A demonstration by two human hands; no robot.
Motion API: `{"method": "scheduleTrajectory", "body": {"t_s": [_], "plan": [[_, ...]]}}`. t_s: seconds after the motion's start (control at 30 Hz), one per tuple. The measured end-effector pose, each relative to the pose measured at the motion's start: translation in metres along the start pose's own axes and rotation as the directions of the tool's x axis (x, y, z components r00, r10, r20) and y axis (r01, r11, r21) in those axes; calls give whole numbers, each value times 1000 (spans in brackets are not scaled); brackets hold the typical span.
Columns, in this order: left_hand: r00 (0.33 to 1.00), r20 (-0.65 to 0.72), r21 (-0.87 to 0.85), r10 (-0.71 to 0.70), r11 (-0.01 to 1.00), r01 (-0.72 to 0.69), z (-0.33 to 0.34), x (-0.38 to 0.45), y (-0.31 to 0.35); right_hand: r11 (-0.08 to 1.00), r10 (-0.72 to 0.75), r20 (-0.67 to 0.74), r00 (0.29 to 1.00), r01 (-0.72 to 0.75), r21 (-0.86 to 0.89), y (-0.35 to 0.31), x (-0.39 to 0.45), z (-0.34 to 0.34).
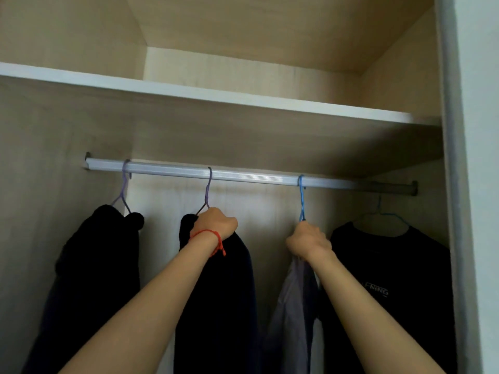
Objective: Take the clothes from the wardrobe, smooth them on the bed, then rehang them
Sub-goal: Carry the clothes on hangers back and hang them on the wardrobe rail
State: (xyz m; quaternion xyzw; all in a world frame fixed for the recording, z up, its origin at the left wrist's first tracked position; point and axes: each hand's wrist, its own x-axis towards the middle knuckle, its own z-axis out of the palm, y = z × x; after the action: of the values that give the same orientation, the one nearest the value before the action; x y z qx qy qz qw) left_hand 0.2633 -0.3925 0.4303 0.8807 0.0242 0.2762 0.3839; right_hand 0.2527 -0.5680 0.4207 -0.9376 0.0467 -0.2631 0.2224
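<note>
- Inside the open wardrobe [67, 136], a pale metal rail [243, 177] runs from the left wall to the right wall, under a white shelf [216, 96].
- Four garments hang from this rail, each one on a thin wire hanger.
- At the far left hangs a black garment [97, 265] on a light purple hanger [123, 190]; no hand touches it.
- Next to it hangs a dark navy garment [232, 306] on a purple hanger [207, 190], and its hook is over the rail.
- The left hand [216, 224] is curled into a fist at the top of this navy garment, just under the hook. The fingers are closed together around the hanger's neck and the cloth there. A red string bracelet [213, 240] is around the wrist.
- To the right, a light grey garment [294, 300] hangs on a blue hanger [301, 198], which is also hooked on the rail.
- The right hand [307, 240] grips this blue hanger at its neck. The fingers are bent tightly together around the wire, and the grey cloth falls directly below the hand.
- At the far right hangs a black T-shirt [391, 292] with white letters on the chest, on a second blue hanger [383, 215]. It is just beside the right forearm; I cannot tell if they touch.
- Both arms reach upward from the bottom of the view, well apart from each other.
</note>
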Motion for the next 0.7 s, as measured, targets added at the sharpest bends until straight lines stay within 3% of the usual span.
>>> {"method": "scheduleTrajectory", "body": {"t_s": [0.23, 0.7], "plan": [[995, -88, 41, -53, 998, 56, 6, 2, -10, 996, -61, -24, 998, 63, 66, 16, 6, 7], [996, -87, 57, 36, 998, -32, 4, 9, -14, 987, -68, -116, 991, 83, 136, 20, 10, 10]]}}
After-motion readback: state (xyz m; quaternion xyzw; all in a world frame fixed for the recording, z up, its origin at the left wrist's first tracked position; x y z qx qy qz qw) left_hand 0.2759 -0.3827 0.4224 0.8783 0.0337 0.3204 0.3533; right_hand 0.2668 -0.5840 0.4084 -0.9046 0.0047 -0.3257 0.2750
